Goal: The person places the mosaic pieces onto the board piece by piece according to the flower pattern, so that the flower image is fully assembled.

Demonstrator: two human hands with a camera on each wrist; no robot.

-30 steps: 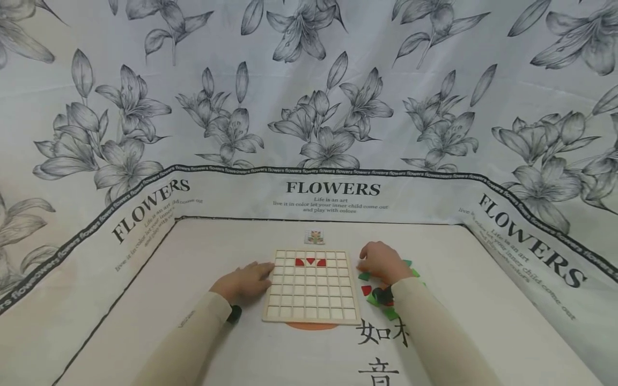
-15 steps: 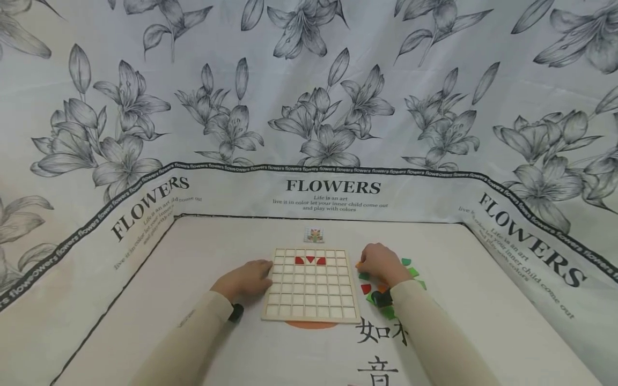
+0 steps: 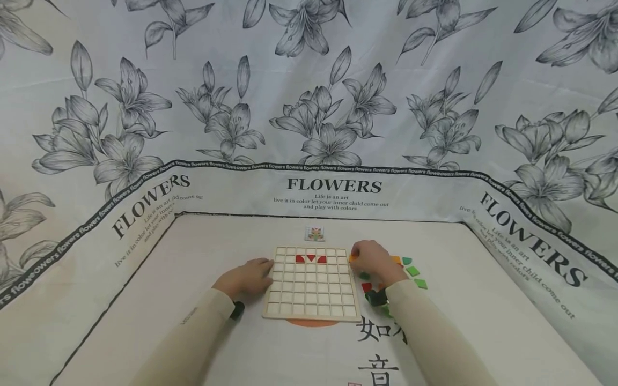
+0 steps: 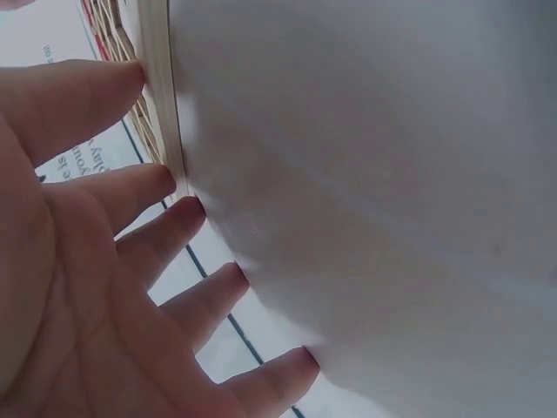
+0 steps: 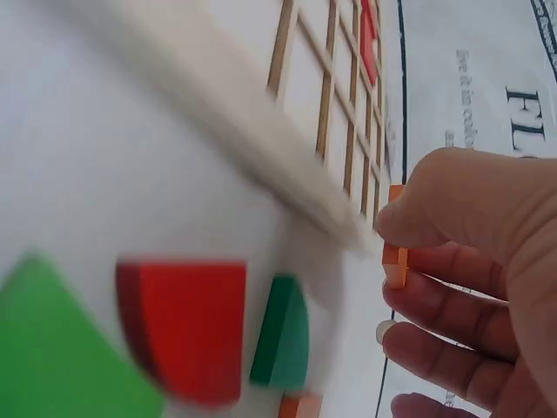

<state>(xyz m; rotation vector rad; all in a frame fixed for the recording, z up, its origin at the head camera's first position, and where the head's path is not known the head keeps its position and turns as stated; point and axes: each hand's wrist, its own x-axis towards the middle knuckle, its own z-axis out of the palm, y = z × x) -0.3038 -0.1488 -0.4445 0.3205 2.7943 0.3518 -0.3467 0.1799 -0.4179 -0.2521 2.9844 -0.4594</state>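
Note:
A pale wooden grid board [image 3: 311,299] lies on the table, with several red pieces [image 3: 322,259] in a row near its far edge. My left hand [image 3: 245,279] rests beside the board's left side. In the left wrist view its fingers extend loosely, thumb and index finger at the board's rim [image 4: 160,87]. My right hand [image 3: 375,261] is at the board's upper right edge. Between its thumb and fingers it pinches a small orange tile [image 5: 396,252], seen from the side in the right wrist view. The other fingers of that hand curve loosely below the tile.
Loose green, red and orange pieces lie right of the board, partly under my right forearm, among them a light green tile [image 3: 420,283] and a red quarter-round piece [image 5: 196,331]. Beyond the board is a small card with a colourful pattern [image 3: 315,234]. Flower-printed cloth [image 3: 333,187] walls the table.
My right hand has moved left from the loose pieces to the board's right edge, bringing the orange tile along. The left hand stays by the board's left side.

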